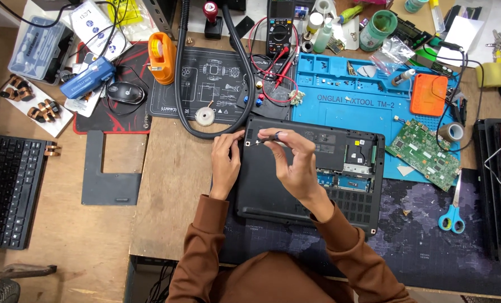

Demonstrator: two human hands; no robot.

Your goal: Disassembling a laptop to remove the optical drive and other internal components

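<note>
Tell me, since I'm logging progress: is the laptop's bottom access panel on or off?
Off. The laptop lies underside up with its bay open, showing boards inside, and a loose dark cover panel lies on the table to the left.

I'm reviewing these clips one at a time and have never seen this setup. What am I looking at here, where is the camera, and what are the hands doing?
There is no machine here: a camera worn on a person's head looks down at their own two bare hands over a cluttered wooden bench. A black laptop lies upside down with part of its base open. The left hand steadies its left edge; the right hand holds a small dark tool at the upper left corner. Nearby lie a blue repair mat, a green circuit board, blue scissors and a keyboard.
</note>
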